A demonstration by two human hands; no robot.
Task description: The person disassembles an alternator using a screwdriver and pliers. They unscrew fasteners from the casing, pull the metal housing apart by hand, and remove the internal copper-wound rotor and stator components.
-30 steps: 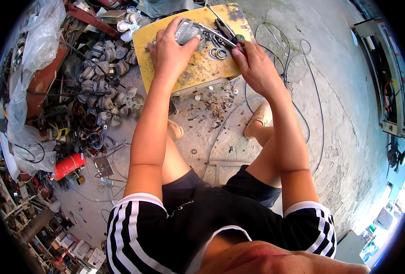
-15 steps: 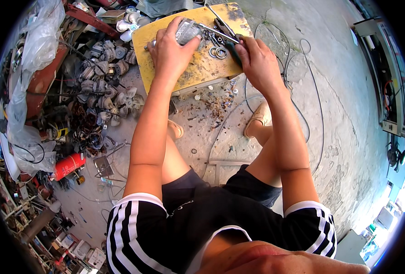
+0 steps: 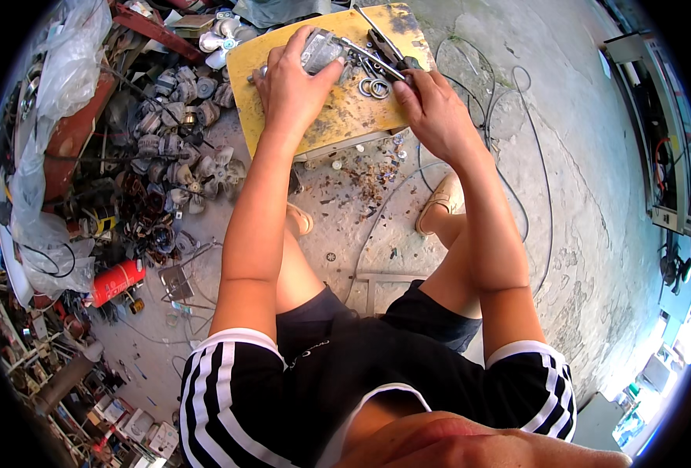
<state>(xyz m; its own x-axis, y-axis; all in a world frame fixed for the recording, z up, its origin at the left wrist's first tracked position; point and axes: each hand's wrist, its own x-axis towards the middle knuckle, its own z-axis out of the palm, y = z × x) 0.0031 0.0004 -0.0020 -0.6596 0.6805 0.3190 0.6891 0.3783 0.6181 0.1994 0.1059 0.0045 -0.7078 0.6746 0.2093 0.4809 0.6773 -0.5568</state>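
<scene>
The small grey metal motor housing (image 3: pixel 319 51) is pinned on a worn yellow board (image 3: pixel 337 125) that lies on the concrete floor (image 3: pixel 595 234) in front of the seated person. A heap of grey motor parts (image 3: pixel 170 148) is spread to the left of the board, with a red cylinder (image 3: pixel 117 281) lying further down that side. Thin wires (image 3: pixel 517 140) are looped across the floor to the right. The left hand (image 3: pixel 295 86) is laid over the housing, fingers curled down around it and closed on it. The right hand (image 3: pixel 435 113) is closed around the handle end of a long slim metal tool (image 3: pixel 372 58), whose tip is directed at the housing. Two metal rings (image 3: pixel 373 86) rest on the board between the hands, just beside the tool.
</scene>
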